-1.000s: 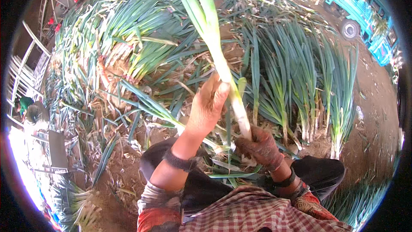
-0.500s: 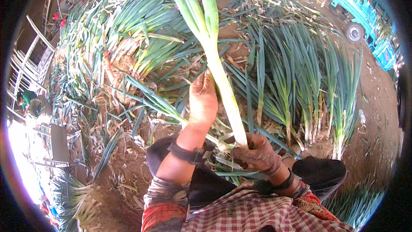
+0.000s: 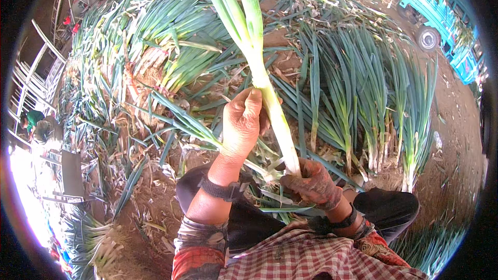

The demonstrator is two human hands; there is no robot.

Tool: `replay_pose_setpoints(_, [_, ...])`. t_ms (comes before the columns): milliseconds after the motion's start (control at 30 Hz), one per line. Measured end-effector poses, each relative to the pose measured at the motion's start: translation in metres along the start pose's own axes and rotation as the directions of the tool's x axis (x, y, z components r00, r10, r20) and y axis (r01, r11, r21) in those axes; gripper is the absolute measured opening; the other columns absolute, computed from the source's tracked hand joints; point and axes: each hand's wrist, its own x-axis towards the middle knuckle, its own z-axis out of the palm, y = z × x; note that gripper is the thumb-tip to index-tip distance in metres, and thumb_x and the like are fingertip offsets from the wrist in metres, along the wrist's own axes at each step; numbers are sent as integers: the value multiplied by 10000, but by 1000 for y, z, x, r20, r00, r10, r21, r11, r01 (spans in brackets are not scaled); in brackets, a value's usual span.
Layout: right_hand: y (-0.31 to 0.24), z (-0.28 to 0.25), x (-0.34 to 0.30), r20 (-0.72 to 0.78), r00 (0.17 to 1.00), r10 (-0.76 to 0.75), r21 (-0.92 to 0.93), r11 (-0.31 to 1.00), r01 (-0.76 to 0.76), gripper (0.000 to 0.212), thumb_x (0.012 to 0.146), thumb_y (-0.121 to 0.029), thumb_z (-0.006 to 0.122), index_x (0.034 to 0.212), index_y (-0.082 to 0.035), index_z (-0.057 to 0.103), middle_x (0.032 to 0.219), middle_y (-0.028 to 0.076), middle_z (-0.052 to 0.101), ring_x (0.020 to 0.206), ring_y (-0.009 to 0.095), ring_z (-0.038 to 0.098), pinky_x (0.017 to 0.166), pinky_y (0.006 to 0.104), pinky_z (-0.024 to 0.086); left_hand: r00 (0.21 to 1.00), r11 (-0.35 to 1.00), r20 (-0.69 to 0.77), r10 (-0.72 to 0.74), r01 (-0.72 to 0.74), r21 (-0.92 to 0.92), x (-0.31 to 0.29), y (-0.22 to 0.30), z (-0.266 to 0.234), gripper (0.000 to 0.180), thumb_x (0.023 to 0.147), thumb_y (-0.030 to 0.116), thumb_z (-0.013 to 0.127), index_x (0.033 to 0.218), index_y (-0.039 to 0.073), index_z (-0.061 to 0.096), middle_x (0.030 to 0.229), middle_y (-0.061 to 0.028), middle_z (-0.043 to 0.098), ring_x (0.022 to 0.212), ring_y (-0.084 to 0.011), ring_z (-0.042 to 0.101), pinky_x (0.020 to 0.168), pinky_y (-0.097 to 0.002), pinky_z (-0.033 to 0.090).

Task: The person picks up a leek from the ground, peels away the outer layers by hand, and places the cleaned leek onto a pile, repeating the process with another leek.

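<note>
A long green onion (image 3: 275,112) slants in front of me, its pale stalk low and its thick green leaves rising past the top edge. My left hand (image 3: 244,116) is closed around the middle of the stalk, thumb lying along it. Lower down, my right hand (image 3: 313,184), in what looks like a soiled glove, grips the white base; the root end is hidden inside it. A small dark grey edge shows beside the right fingers, too little to name. Behind my left wrist lies another green onion (image 3: 194,126) with its leaves pointing away to the left.
A big heap of green onions (image 3: 176,21) spreads across the far left. Upright bunches (image 3: 363,93) stand at the right, and more lie at the lower left (image 3: 98,238). A turquoise cart (image 3: 441,26) is at the far right. Another person (image 3: 39,127) is at the left edge.
My left hand has slid slightly down the stalk, its thumb now lying across it. The right hand stays on the base, and the green onion has barely moved.
</note>
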Motion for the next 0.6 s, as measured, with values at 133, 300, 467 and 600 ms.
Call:
replay_pose_setpoints(133, [-5, 0, -2, 17, 996, 86, 78, 993, -87, 339, 755, -211, 661, 1035, -46, 566, 771, -6, 591, 660, 66, 508, 598, 225, 418, 1000, 1000, 18, 15, -15, -2, -1, 2, 1, 328, 918, 257, 371, 853, -4, 558, 720, -92, 634, 399, -49, 443, 352, -182, 334])
replay_pose_setpoints(300, [0, 0, -2, 21, 995, 96, 101, 990, -98, 322, 755, -209, 659, 1017, -45, 573, 768, -6, 588, 651, 56, 504, 580, 215, 412, 1000, 1000, -4, 1, -1, 13, -2, 3, 2, 321, 915, 258, 373, 859, -4, 551, 719, -95, 632, 398, -51, 439, 353, -184, 336])
replay_pose_setpoints(467, [-4, -2, -5, 41, 999, 28, -84, 996, -24, 278, 762, -173, 647, 993, -31, 583, 735, 5, 592, 636, 61, 515, 552, 212, 411, 993, 966, -5, -115, 111, -233, 1, -7, -2, 285, 883, 250, 446, 898, -20, 536, 716, -114, 626, 388, -60, 428, 350, -190, 338])
replay_pose_setpoints(600, [2, -14, -13, 248, 968, -31, 148, 989, -6, 279, 774, -190, 640, 973, -5, 574, 709, 26, 598, 607, 64, 525, 533, 202, 412, 815, 474, 467, -344, 580, -662, 6, -13, -10, 237, 850, 199, 492, 876, -34, 526, 670, -116, 581, 376, -74, 415, 307, -184, 282])
